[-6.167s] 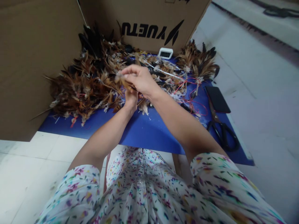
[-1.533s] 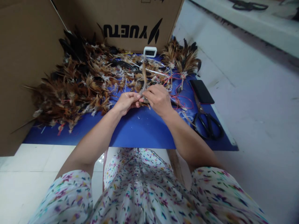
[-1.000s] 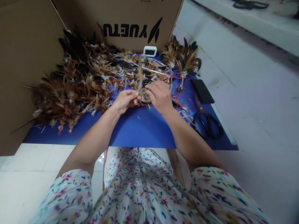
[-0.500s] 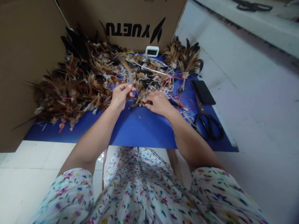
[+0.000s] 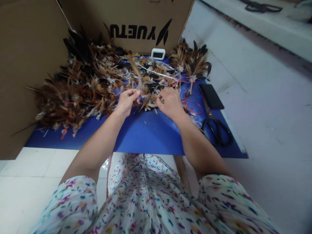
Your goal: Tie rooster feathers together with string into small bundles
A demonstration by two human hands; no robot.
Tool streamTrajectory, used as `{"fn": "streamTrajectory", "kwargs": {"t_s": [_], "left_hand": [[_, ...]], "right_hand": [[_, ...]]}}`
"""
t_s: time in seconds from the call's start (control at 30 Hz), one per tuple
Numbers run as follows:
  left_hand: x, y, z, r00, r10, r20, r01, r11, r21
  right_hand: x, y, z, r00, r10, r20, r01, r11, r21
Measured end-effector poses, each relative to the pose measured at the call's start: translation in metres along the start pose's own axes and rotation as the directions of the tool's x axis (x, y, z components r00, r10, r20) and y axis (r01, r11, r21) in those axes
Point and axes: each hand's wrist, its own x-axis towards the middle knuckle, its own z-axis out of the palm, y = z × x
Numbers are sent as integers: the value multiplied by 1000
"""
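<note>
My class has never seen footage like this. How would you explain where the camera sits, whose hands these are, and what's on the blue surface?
There is no machine: a person works bare-handed, filmed by a camera worn on their own head, looking forward and down. The left hand pinches a brown feather. The right hand is beside small feathers; whether it grips any is unclear. On the blue surface lie heaped feathers, red string, black-handled scissors and a small white digital display. Cardboard stands behind.
</note>
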Motion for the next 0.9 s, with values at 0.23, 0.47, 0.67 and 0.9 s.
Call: {"fn": "streamTrajectory", "kwargs": {"t_s": [0.23,0.47,0.67,0.9], "left_hand": [[-1,-3,-2,986,-118,117,114,992,46],[-4,1,1,979,-173,104,162,982,101],[-3,-2,0,979,-163,119,154,985,82],[-1,-4,0,982,-131,139,123,990,67]], "right_hand": [[-3,-1,-2,998,-47,-45,42,993,-113],[-1,-2,-6,999,-43,-10,40,985,-165],[0,-4,-8,1000,-24,-5,22,981,-194],[-1,1,2,987,-94,-131,73,985,-156]]}}
